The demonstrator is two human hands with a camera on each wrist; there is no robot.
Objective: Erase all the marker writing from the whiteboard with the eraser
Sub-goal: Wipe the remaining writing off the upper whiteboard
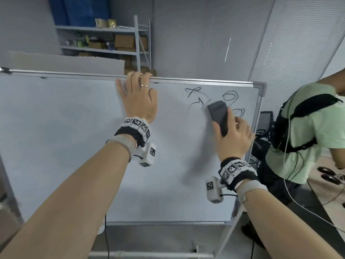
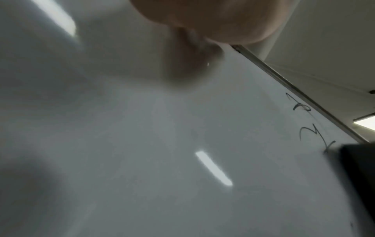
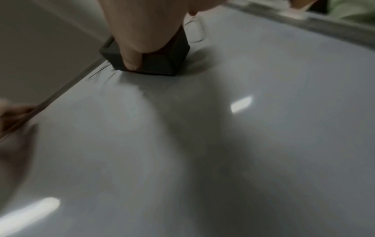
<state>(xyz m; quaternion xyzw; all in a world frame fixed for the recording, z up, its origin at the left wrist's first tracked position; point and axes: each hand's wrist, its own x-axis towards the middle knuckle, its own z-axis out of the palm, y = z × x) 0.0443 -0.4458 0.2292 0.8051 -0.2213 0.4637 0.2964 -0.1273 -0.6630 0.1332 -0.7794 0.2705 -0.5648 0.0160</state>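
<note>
eraser (image 3: 150, 62) meets whiteboard (image 3: 223, 144) in right wrist view only.

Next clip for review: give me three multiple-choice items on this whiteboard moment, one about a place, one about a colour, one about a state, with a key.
1. Where on the whiteboard is the remaining marker writing?
A. lower left
B. upper right
C. bottom centre

2. What colour is the eraser?
A. dark grey
B. yellow
C. red

3. What is the left hand doing?
A. holding a marker
B. hanging at the side
C. gripping the board's top edge

Key: B, the scribbles sit near the top right corner in the head view; A, the block that the right hand holds against the board is dark grey; C, its fingers curl over the top frame.
</note>
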